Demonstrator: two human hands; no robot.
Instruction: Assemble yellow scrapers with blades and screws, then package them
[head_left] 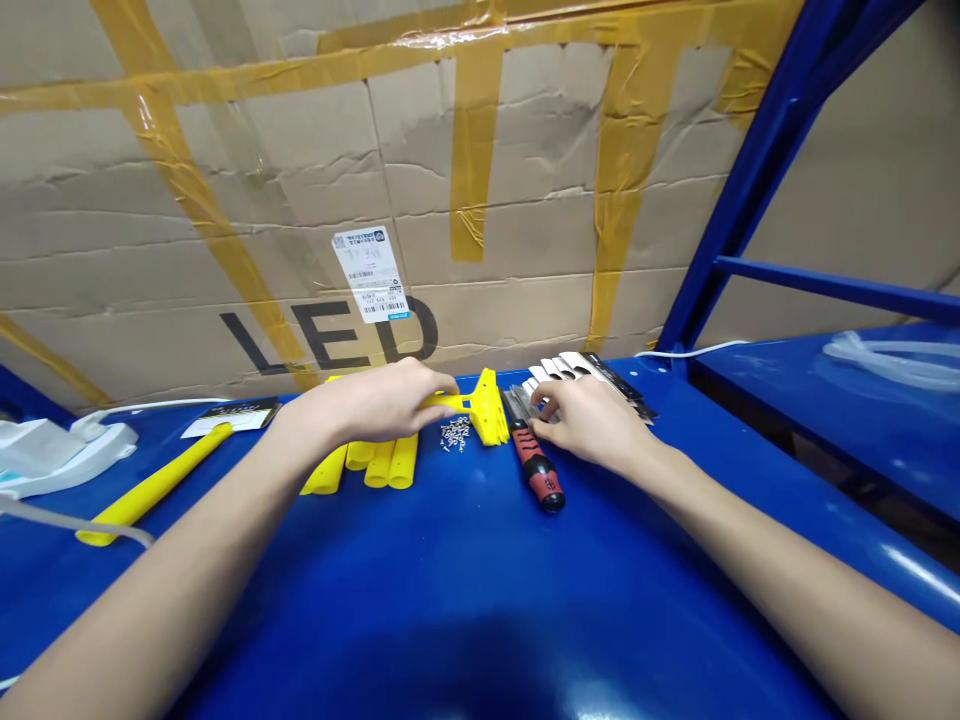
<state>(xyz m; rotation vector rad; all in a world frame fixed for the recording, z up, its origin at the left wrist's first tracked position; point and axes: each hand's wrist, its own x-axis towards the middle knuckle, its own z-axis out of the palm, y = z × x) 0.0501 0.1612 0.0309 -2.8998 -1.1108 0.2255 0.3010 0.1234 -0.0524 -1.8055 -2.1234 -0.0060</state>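
My left hand [394,400] is closed on the narrow neck of a yellow plastic scraper head [489,410], whose wide end points right. Under and beside that hand lie several yellow tube handles [403,462]. A small pile of screws [454,434] sits just below the scraper head. My right hand [585,420] has its thumb and fingers curled into a pinch by some thin metal pieces [517,403]; what is between the fingertips I cannot make out. A red and black screwdriver [538,468] lies beside it, its handle toward me.
Black and white packaging cards [574,367] fan out behind my right hand. At the left lie a long yellow handle [154,487] on a card and a white plastic device [67,450] with a cable. A large taped carton [525,230] and a blue rack post [742,190] stand behind.
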